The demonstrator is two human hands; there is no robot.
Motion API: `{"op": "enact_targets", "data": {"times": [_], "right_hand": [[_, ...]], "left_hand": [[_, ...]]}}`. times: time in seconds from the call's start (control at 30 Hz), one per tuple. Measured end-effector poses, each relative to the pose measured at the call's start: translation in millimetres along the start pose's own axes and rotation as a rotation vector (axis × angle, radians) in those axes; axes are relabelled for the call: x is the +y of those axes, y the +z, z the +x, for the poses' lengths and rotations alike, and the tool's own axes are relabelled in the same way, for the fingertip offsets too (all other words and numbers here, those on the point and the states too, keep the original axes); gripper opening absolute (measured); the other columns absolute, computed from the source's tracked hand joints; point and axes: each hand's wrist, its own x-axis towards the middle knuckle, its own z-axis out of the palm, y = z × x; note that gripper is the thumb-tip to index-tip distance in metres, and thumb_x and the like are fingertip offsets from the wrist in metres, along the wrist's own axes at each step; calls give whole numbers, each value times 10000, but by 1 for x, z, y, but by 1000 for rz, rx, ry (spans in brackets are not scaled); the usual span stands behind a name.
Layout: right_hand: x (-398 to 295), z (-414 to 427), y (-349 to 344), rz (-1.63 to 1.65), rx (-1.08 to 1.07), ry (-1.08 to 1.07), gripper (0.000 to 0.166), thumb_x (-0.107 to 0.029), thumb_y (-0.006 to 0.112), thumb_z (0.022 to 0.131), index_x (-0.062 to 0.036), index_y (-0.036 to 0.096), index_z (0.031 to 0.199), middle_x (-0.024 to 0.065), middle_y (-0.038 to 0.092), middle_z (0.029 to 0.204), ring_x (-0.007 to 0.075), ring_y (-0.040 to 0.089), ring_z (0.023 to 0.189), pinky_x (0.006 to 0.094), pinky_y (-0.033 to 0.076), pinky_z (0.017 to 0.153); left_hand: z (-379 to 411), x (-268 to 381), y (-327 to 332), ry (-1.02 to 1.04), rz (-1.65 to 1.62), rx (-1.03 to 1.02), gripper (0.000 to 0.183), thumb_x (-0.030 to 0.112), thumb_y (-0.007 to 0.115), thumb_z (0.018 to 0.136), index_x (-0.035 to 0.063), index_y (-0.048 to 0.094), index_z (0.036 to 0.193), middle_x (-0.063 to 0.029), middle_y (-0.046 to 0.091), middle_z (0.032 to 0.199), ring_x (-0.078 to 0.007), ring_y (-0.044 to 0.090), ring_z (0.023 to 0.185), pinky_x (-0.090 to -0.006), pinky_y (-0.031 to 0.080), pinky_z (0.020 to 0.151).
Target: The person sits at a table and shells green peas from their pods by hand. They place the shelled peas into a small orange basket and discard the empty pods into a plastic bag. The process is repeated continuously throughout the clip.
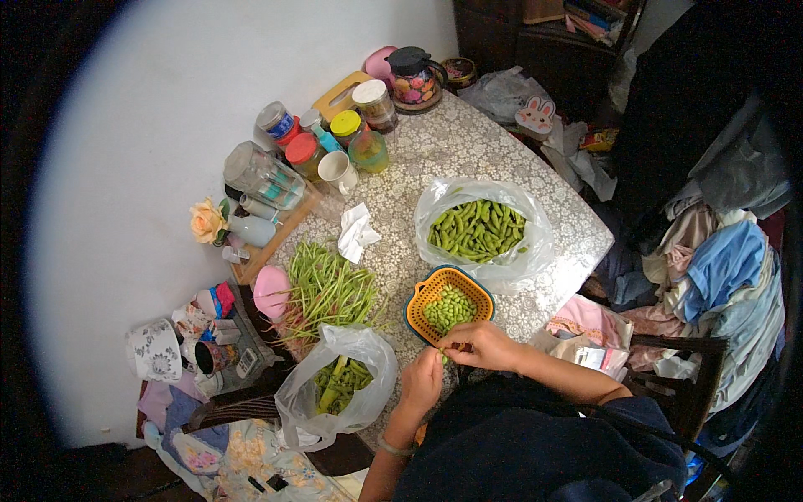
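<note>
My left hand (421, 383) and my right hand (482, 346) meet at the near edge of an orange plastic basket (414, 314). Their fingertips pinch a small green soybean pod (445, 359), mostly covered by the fingers. Shelled green soybeans (449, 309) lie inside the basket, which has a dark blue outer rim. Beyond it, a clear plastic bag (533, 241) stands open, full of whole soybean pods (477, 231). To the left of my left hand, another plastic bag (376, 408) holds green pods or scraps (342, 384).
Thin green stems (329, 285) are heaped on the patterned tablecloth (401, 238) beside a pink bowl (271, 291). A crumpled tissue (357, 232), a white mug (337, 171), lidded jars (303, 150) and a floral jug (414, 81) stand farther back. Clothes (721, 270) are piled at the right.
</note>
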Motion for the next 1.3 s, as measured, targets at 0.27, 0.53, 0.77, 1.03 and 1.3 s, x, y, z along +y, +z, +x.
{"op": "enact_targets", "data": {"times": [0.27,0.53,0.77,1.03,1.3], "right_hand": [[24,-1,11,437,218,163,109,-77,612,750,-23,549,821,15,552,684,56,506,646,216,436,581],[9,0,16,194,76,111,185,-69,610,758,-14,570,930,95,609,733,168,601,659,275,477,603],[15,3,10,498,0,205,194,-75,610,784,7,562,953,41,614,732,87,585,664,237,474,584],[14,-2,18,688,59,397,186,-87,599,793,31,554,930,30,591,704,68,570,613,196,462,528],[19,6,5,-158,287,-89,203,-27,576,725,-33,589,928,116,593,864,274,584,796,314,487,693]], "left_hand": [[3,1,3,-134,-8,94,189,163,395,882,15,427,769,-188,483,631,-393,488,582,-437,357,500],[10,5,8,-112,182,154,218,201,397,886,22,440,770,-176,491,647,-375,497,596,-444,372,519],[15,11,6,-1,216,224,184,199,456,849,30,447,777,-151,492,683,-354,501,628,-430,385,534],[20,15,0,116,342,156,167,190,497,823,39,457,762,-130,476,679,-330,503,639,-412,393,540],[-3,26,-44,-172,345,421,178,189,474,856,23,479,790,-131,503,678,-296,505,585,-393,388,530]]}}
